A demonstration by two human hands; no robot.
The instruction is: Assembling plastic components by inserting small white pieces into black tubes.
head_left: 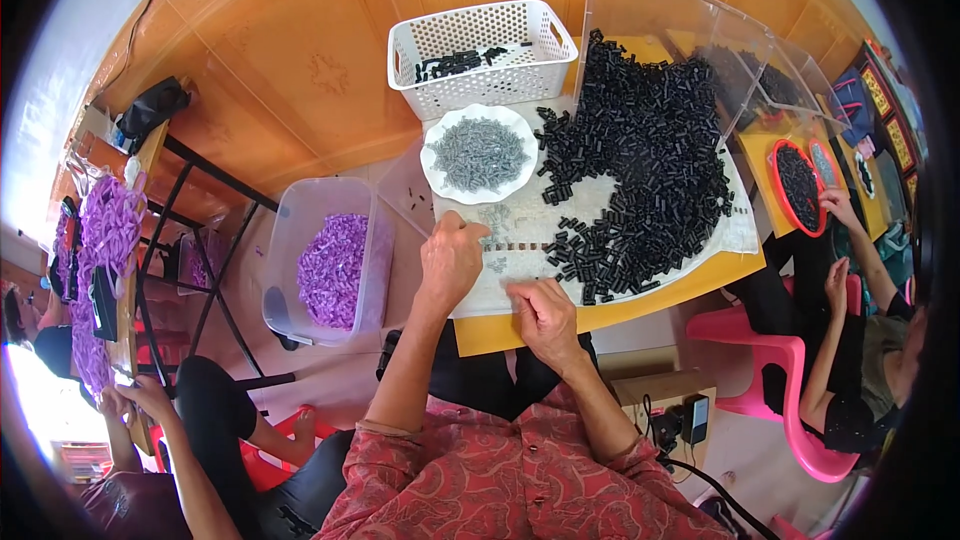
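On a white cloth-covered table (737, 236), my left hand (453, 258) bends closed beside a small scatter of clear grey pieces (495, 219). Whatever its fingertips may pinch is too small to make out. My right hand (547, 322) lies at the front edge, fingers curled in and contents hidden. Between and beyond the hands runs a short row of small dark pieces (522, 246). A heap of short black plastic pieces (640, 200) spreads to the right of them. Behind my left hand stands a white wavy-rimmed plate (434, 176) of small grey translucent pieces (480, 153).
A white perforated basket (440, 98) stands at the back, beside a clear bin (684, 0) tipped toward the black heap. At left a clear tub (285, 285) holds purple pieces (333, 270). Co-workers sit on both sides; one person's hand (838, 206) reaches a red tray (778, 165).
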